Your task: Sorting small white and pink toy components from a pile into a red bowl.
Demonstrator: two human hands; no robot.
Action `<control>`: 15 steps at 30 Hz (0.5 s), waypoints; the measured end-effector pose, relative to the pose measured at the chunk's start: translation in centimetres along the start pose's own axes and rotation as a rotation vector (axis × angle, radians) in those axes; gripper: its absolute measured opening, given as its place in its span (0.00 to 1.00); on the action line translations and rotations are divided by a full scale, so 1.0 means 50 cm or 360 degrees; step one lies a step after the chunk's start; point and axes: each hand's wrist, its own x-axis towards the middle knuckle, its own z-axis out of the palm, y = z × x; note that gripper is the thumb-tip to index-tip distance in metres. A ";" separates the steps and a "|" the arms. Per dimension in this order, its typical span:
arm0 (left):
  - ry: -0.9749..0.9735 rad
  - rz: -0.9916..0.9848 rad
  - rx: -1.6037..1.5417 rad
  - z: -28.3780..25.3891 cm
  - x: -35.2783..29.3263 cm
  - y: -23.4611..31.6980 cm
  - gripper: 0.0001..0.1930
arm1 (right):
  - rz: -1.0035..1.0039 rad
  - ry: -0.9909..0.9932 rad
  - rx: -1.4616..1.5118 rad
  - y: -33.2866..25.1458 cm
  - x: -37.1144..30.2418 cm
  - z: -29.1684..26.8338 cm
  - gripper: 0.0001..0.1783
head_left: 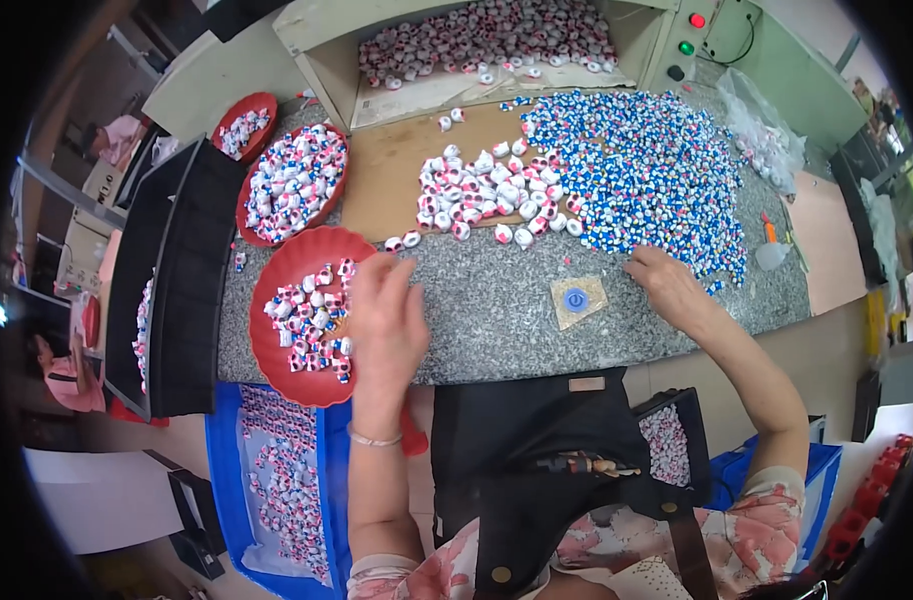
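Note:
My left hand (389,315) is over the right rim of a red scalloped bowl (282,265), its fingers bent and apart, with no piece visible in them. Several small white, pink and blue figures (307,312) lie in that bowl. Just beyond the fingertips are loose white-and-pink figure heads (412,239), part of a larger cluster (487,187). My right hand (667,288) is at the near edge of a wide pile of small blue-and-white pieces (637,170). Its fingertips are pinched together; whatever is between them is too small to make out.
A blue round piece on a tan square pad (580,301) lies between my hands on the granite worktop (487,320). Fuller red bowls (297,190) stand at the far left beside a black crate (187,290). More heads fill an open cabinet (487,45). Blue bins (217,450) stand below.

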 end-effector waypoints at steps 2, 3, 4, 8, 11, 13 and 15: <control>-0.0128 0.0011 -0.0326 0.070 0.011 0.015 0.11 | -0.0095 -0.0080 -0.0066 -0.007 0.005 -0.006 0.10; -0.0182 0.0048 -0.0316 0.115 0.020 0.013 0.10 | -0.0091 -0.0085 -0.0073 -0.010 0.006 -0.007 0.10; -0.0239 0.0088 -0.0313 0.155 0.031 0.008 0.09 | -0.0097 -0.0074 -0.0050 -0.013 0.004 -0.005 0.11; -0.0503 0.0175 -0.0101 0.241 0.063 0.001 0.12 | 0.0111 0.0031 0.0347 -0.055 -0.001 -0.024 0.10; -0.0633 0.0187 -0.0026 0.254 0.077 0.000 0.11 | 0.0257 0.0170 0.0773 -0.051 -0.030 0.003 0.11; -0.0574 0.0216 -0.0052 0.250 0.075 -0.001 0.11 | 0.0137 0.0139 0.0437 -0.052 -0.051 0.025 0.10; -0.0590 0.0025 -0.0211 0.228 0.069 0.003 0.12 | 0.0228 0.0051 0.0331 -0.061 -0.055 0.009 0.08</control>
